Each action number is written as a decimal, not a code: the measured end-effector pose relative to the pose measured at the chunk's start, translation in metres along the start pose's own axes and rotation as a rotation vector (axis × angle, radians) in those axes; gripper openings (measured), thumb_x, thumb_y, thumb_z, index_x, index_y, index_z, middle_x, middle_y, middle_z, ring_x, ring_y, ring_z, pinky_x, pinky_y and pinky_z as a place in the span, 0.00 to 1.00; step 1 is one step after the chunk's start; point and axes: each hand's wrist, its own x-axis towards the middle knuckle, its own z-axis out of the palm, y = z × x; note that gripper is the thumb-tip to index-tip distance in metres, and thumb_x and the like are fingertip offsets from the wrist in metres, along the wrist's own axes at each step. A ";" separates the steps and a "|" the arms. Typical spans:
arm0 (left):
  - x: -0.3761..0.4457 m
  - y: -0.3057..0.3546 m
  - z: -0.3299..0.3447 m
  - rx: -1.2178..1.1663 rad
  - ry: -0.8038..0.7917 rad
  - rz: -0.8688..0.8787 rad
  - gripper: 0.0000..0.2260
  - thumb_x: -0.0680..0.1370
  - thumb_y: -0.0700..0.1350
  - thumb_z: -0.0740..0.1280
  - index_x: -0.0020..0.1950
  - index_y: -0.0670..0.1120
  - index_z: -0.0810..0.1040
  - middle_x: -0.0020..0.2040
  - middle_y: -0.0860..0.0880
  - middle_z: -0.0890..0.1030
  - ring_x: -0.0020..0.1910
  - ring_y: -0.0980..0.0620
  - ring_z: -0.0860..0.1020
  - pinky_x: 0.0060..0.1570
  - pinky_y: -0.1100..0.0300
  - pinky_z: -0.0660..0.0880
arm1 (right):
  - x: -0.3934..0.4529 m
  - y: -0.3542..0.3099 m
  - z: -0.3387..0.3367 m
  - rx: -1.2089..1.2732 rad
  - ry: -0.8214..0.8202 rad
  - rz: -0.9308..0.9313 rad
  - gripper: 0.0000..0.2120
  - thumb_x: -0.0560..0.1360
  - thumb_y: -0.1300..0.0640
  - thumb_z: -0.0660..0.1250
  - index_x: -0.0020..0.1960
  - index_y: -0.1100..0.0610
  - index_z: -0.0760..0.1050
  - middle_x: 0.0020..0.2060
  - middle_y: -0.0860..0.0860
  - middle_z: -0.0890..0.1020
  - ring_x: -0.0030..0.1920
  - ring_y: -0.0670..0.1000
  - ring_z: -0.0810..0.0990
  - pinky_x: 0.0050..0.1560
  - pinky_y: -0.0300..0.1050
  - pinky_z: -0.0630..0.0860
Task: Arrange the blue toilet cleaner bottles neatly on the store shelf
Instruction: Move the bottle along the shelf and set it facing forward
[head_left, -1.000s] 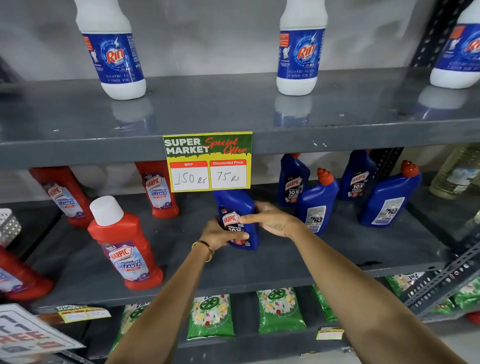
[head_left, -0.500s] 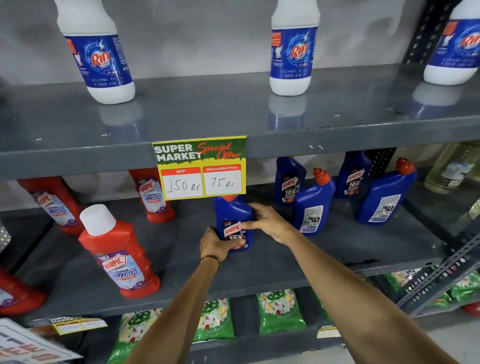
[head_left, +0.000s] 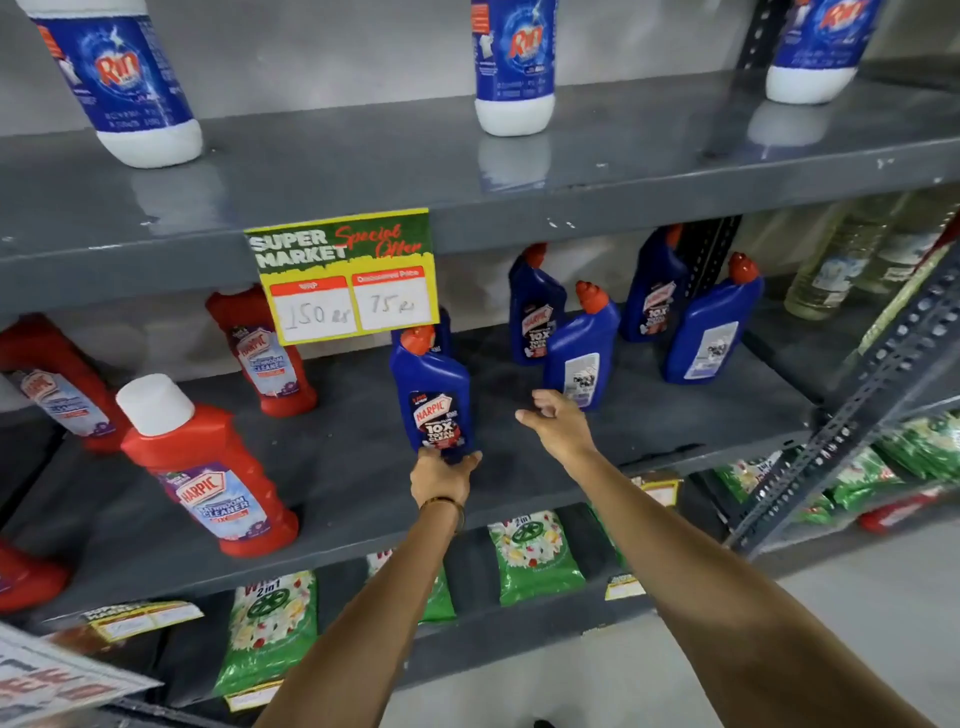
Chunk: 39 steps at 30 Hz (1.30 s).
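The left hand (head_left: 441, 475) cups the base of a blue toilet cleaner bottle (head_left: 432, 397), thumb and fingers wrapped around its bottom edge, so the hand is closed on the bottle from below. That bottle stands upright on the middle shelf (head_left: 358, 467), near the front, just under the yellow price sign (head_left: 343, 275) that hangs from the upper shelf (head_left: 363, 171), with its Harpic label facing out and its red cap close beneath the sign. The right hand (head_left: 558, 423) hovers to the right of the bottle with fingers loosely spread and touches nothing; it sits just in front of a second blue bottle (head_left: 582, 353), and whether a fingertip grazes that one cannot be told. Three more blue bottles (head_left: 535, 312) stand behind and to the right, unevenly spaced and turned different ways. Half a second ago both hands were on the front bottle, the right hand laid over its shoulder; now the right hand has let go and moved off to the right, while the left has slid down from the label to the base. Red bathroom cleaner bottles (head_left: 208, 467) stand to the left.
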 end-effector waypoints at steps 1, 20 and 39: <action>-0.006 0.004 0.010 0.026 -0.022 0.021 0.23 0.68 0.51 0.73 0.57 0.39 0.74 0.55 0.40 0.81 0.55 0.39 0.77 0.52 0.50 0.74 | -0.003 0.007 -0.012 -0.011 0.033 0.012 0.23 0.72 0.56 0.69 0.65 0.59 0.70 0.64 0.58 0.75 0.65 0.54 0.72 0.58 0.41 0.66; 0.021 0.115 0.117 -0.085 -0.222 0.183 0.29 0.60 0.34 0.77 0.60 0.39 0.73 0.59 0.39 0.79 0.57 0.42 0.78 0.57 0.50 0.75 | 0.094 0.015 -0.138 -0.125 -0.236 -0.049 0.33 0.66 0.63 0.74 0.68 0.61 0.65 0.64 0.59 0.75 0.63 0.56 0.74 0.61 0.51 0.73; -0.006 0.123 0.133 -0.063 0.209 0.390 0.22 0.59 0.53 0.77 0.36 0.50 0.64 0.32 0.55 0.74 0.30 0.56 0.71 0.26 0.65 0.62 | 0.089 -0.021 -0.127 0.208 -0.467 -0.147 0.31 0.66 0.61 0.74 0.65 0.53 0.67 0.60 0.53 0.79 0.57 0.49 0.78 0.57 0.45 0.76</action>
